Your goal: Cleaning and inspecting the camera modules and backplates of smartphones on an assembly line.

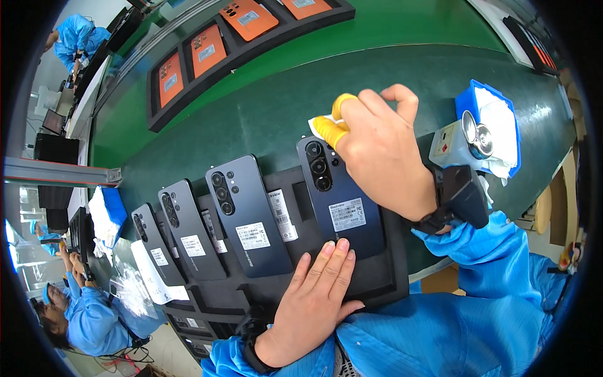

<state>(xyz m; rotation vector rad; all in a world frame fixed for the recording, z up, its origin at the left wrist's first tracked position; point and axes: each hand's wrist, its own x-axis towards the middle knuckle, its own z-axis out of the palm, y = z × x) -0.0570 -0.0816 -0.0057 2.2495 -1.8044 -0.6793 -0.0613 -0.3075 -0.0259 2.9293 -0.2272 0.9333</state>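
Note:
A dark blue smartphone (342, 188) lies back side up at the right end of a black foam tray (392, 270). My left hand (314, 295) rests at its lower end, fingers stretched out and flat. At the phone's top edge, beside the camera lenses, my right hand (386, 160) pinches a folded white wipe (316, 127). Yellow finger cots (331, 131) cover two of its fingertips, and its curled fingers hide part of the wipe. Several similar dark phones (248, 213) with white labels lie in a row to the left.
Orange phones (207, 51) sit in another black tray at the far side of the green bench (264, 119). On the right stand a blue bin (516, 135) of white wipes and a white container (449, 146) with a metal top. Co-workers in blue (100, 320) are at the left.

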